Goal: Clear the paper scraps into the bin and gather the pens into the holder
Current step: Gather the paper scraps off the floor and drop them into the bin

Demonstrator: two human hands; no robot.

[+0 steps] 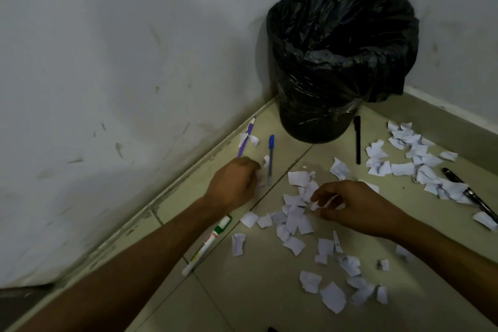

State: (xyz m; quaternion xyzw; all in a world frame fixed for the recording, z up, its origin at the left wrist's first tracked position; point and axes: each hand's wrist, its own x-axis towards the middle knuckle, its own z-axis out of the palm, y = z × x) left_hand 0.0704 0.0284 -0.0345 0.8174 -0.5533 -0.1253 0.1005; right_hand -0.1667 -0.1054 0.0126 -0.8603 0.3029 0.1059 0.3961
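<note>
We saw the left hand (232,183) curled low over the tiled floor (253,302), its fingers drawn together near a small scrap beside the blue pen (270,159); whether they pinched anything we could not tell in the dim light. The right hand (347,207) had thumb and fingers closed on a white scrap above the middle heap of paper scraps (296,213). The blue pen lay with its cap toward the bin (339,62), as did the purple pen (246,137) along the wall and the black pen (357,140). A white marker (207,244) lay slantwise under the left forearm. The bin stood in the corner, lined with a black bag, and its contents were hidden.
</note>
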